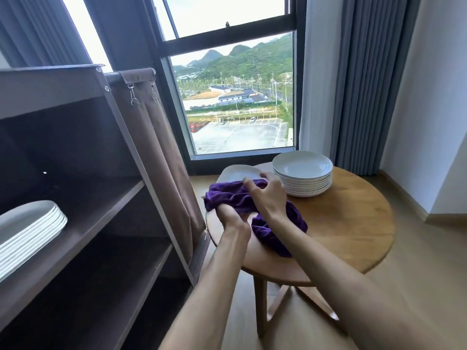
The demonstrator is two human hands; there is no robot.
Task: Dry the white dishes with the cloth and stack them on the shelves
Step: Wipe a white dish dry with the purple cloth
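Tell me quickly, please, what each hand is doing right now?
Left hand: grips the purple cloth.
Right hand: fingers curled on the cloth, over a white plate.

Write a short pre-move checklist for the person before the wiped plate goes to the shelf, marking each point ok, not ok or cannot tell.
1. Plate held: ok, the left hand grips it through the purple cloth.
2. Right hand on the cloth: ok, its fingers are curled over it.
3. Plate dry: cannot tell.
4. Room on the shelf stack: ok, open space above it.
5. Table stack steady: ok, upright on the round table.
6. Cloth clear of the table stack: ok.
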